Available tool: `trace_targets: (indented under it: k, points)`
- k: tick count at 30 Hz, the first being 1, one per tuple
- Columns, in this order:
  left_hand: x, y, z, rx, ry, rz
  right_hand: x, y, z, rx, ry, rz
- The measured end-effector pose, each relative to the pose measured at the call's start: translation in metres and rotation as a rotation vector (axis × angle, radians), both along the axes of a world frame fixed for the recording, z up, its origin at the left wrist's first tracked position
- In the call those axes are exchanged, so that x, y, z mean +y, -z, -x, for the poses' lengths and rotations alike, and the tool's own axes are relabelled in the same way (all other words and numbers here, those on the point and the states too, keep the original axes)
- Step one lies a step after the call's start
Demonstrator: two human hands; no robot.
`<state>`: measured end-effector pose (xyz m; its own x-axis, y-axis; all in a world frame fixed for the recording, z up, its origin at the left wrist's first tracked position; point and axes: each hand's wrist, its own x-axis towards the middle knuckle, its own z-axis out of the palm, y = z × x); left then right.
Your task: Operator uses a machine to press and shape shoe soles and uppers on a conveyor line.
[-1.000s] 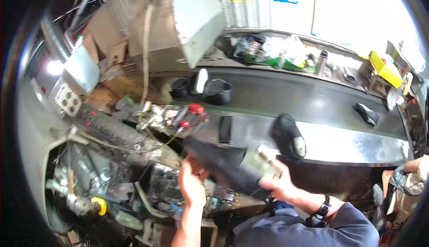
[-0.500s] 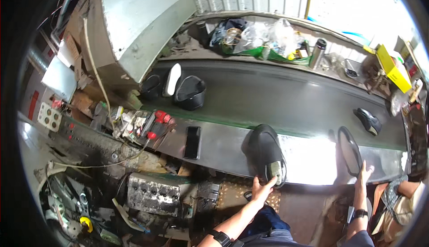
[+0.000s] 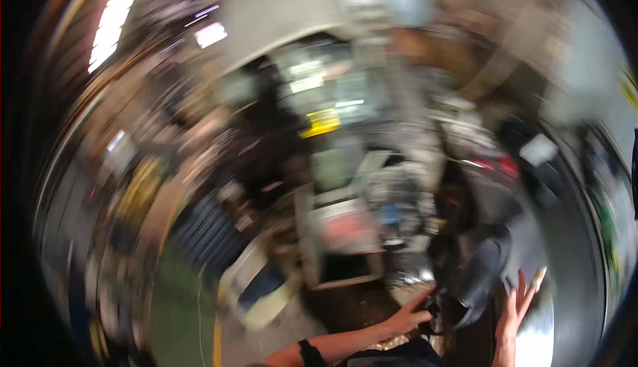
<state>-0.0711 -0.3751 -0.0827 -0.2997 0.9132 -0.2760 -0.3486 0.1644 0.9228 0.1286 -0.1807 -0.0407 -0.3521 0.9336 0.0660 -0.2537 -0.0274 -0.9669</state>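
Note:
Everything is smeared by motion. A dark shoe (image 3: 475, 277) shows as a black, shiny shape at the lower right, beside the conveyor belt's pale edge. My left hand (image 3: 411, 317) reaches in from the lower left, its fingers closed on the shoe's near left end; the fingertips are partly lost against the black. On the shoe's other side is my right hand (image 3: 517, 304), fingers spread and holding nothing. Whether the right hand touches the shoe cannot be made out.
The dark conveyor belt (image 3: 575, 234) curves along the right. Left of the shoe stands a pale box-like frame (image 3: 309, 254) with something reddish in it. A blurred red tool (image 3: 498, 166) lies beyond the shoe. Green floor (image 3: 176, 320) with a yellow line shows at the lower left.
The view has swung sharply left, shifting the belt to the right side. My right hand has let go of the dark sole-shaped piece and is now near the shoe in my left hand.

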Motion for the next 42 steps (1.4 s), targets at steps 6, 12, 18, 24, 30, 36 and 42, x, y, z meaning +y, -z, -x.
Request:
trace_targets:
  k: [6,12,18,24,30,36,42]
  points:
    - [-0.315,-0.012,0.017,0.198,-0.584,0.091,-0.255,-0.001,0.196,0.137,-1.037,0.455]
    - [-0.578,0.025,-0.079,-0.059,-1.387,-0.176,-0.544,-0.029,0.288,-0.012,-1.858,0.19]
    - [-0.766,0.008,-0.084,-0.013,-2.035,-0.233,-0.795,-0.038,0.344,-0.291,-2.408,0.142]
    - [-0.958,-0.031,-0.084,-0.05,-2.184,-0.608,-1.093,0.004,0.392,-0.255,-2.803,-0.022]
    - [-1.133,-0.083,-0.09,0.428,-2.91,-0.382,-1.353,-0.014,0.381,0.381,-2.572,-0.428]
    - [-1.308,-0.066,-0.102,0.655,-3.069,-0.261,-1.564,-0.015,0.334,-0.021,-3.245,0.041]
    - [-1.545,-0.005,-0.088,0.5,-3.021,-0.458,-1.788,0.009,0.337,-0.474,-3.084,0.122]
